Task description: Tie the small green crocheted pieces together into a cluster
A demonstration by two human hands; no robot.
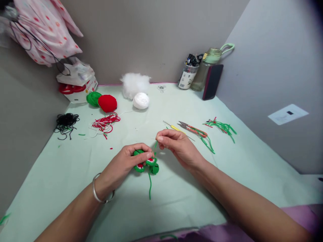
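Near the middle of the table, my left hand (133,156) is closed on a small green crochet piece (154,168) with red and white rounds. The fingers cover part of it, so its full shape is hidden. A loose green tail (150,188) hangs from the piece toward me. Just up and to the right, my right hand (174,144) pinches a green yarn strand (155,144) that runs down to the crochet. Whether a needle is also between those fingertips is too small to see.
Beyond my right hand lie orange-handled snips (193,128), a yellow-handled crochet hook (175,127) and green yarn scraps (223,127). Red (107,103), green (93,99) and white (141,101) yarn balls, stuffing (135,84) and black yarn (66,122) sit farther back. A phone (213,82) leans against a bottle (200,75).
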